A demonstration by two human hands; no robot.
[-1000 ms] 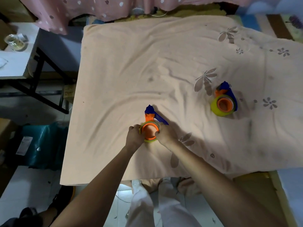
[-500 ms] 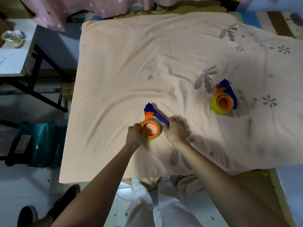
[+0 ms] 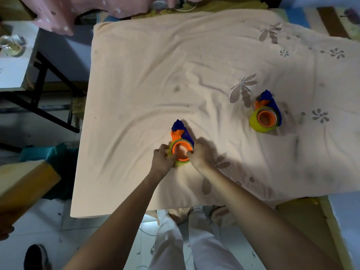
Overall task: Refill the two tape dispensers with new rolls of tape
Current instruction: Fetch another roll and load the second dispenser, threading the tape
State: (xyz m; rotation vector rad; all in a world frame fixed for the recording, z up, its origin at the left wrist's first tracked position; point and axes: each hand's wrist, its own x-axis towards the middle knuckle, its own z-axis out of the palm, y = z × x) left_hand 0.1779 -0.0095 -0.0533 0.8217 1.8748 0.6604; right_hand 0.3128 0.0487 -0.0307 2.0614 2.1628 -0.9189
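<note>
Both hands have their grip on the near tape dispenser: the left hand holds it from the left side with curled fingers on the yellow-green rim, and the right hand holds it from the right, with one fingertip at the edge of the orange core. This dispenser lies flat on the surface, which is covered with a peach cloth with flower prints, and its blue and orange cutter end points away from the person. The roll of tape around the orange core shows as a thin greenish ring; I cannot tell if it is fully seated. The second tape dispenser lies well apart, further right and a little further from the person, untouched, with its yellow-green roll around an orange core and its blue part at the far side. At the left, beside the surface, stands a white side table with a glass jar on it, and a wooden board shows lower left. The person's light trousers show below the near edge.
</note>
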